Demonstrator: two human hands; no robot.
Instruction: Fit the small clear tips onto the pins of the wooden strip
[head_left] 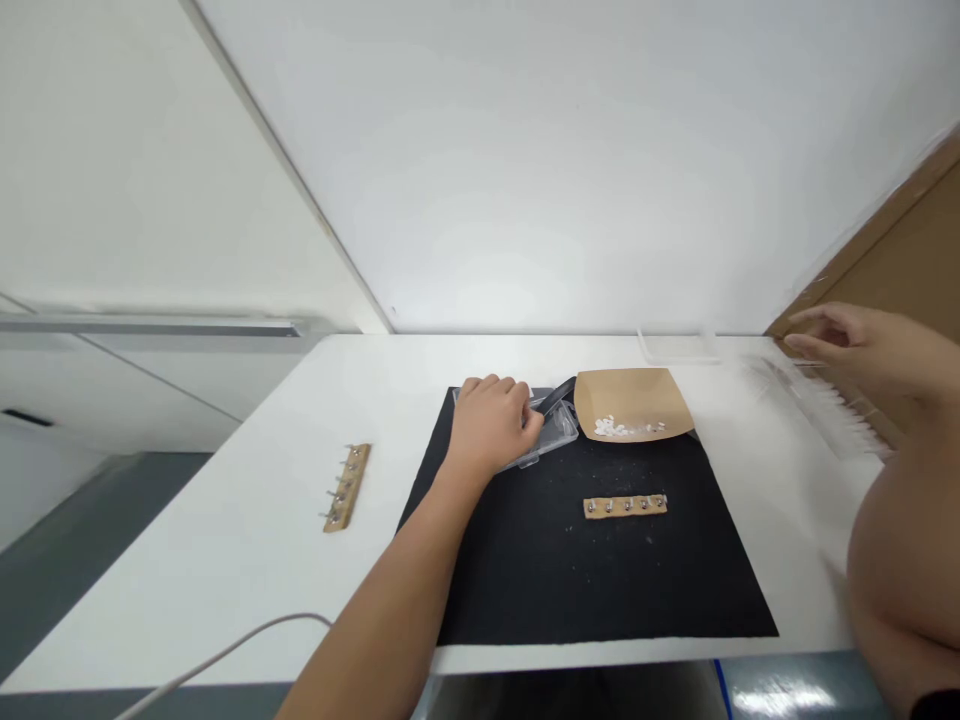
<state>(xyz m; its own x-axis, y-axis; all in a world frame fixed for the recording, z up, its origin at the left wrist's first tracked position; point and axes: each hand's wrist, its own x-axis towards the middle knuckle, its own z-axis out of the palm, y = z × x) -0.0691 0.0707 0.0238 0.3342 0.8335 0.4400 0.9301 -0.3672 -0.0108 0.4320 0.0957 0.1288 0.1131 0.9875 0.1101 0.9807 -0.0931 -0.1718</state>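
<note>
My left hand (491,425) is closed over a clear plastic case (551,435) on the black mat. A slim black tool (559,395) sticks out from the thumb side of this fist; its other end is hidden. Off to the right, my right hand (847,335) is raised, its thumb and forefinger curved with a gap between them and nothing visible there. Just below it are clear plastic pieces with a row of ridges (832,405), blurred. A small brown strip with several metal studs (625,507) lies on the mat.
A brown paper tray (634,395) holds small white bits. Behind it is a clear lid-like piece (679,348). Another studded strip (347,487) lies on the white table (277,560), left of the mat (600,590). A cable (247,635) crosses the front edge; cardboard (892,240) stands at right.
</note>
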